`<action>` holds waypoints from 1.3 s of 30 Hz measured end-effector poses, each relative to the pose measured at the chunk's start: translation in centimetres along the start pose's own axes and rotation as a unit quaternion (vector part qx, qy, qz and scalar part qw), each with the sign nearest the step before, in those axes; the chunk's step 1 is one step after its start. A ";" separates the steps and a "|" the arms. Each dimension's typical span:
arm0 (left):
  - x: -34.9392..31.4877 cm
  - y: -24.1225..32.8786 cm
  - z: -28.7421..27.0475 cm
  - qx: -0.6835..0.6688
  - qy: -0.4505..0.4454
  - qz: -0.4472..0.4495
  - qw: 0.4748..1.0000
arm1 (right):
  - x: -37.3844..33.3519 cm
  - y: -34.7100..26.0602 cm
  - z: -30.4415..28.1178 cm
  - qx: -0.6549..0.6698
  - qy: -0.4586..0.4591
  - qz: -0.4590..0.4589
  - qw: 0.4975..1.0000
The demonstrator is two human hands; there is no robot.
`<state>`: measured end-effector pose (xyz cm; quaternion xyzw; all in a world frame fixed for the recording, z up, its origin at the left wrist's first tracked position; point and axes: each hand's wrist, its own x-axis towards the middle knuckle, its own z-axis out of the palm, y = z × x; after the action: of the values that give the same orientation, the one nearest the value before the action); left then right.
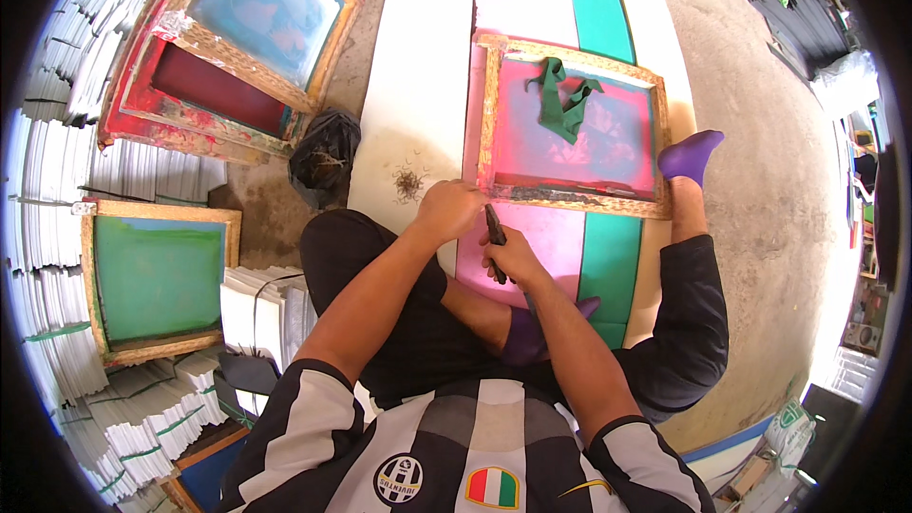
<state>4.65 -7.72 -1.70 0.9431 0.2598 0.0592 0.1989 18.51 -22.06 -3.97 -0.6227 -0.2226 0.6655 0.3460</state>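
My right hand [510,255] is wrapped round dark pliers [495,231], whose upper end points at the near left corner of a wooden-framed printing screen [489,114]. Right at that corner is my left hand [450,212], its fingers curled closed; what they pinch, if anything, is hidden. The screen lies flat, with pinkish-red stained mesh and a faint leaf-like pattern. On its mesh rests a crumpled dark green strip of cloth [562,103]. A small heap of thin brownish bits, like bent staples [408,184], lies left of my left hand.
Beneath is a board striped white, pink and green [413,57]. My purple-socked foot [692,156] is beside the screen's right edge. More screens, a blue one [271,14] and a green one [157,275], stand left, near a black plastic bag [325,157] and bundled paper stacks [52,209].
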 end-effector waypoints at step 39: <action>0.6 -1.7 -0.3 -0.124 -0.097 -0.305 0.939 | 1.3 -2.4 -0.6 -0.379 0.198 0.038 0.903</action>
<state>4.33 -5.97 -2.14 0.7877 0.5049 -0.0645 0.3471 19.58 -19.59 -3.16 -0.8339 -0.3612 0.4063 0.0955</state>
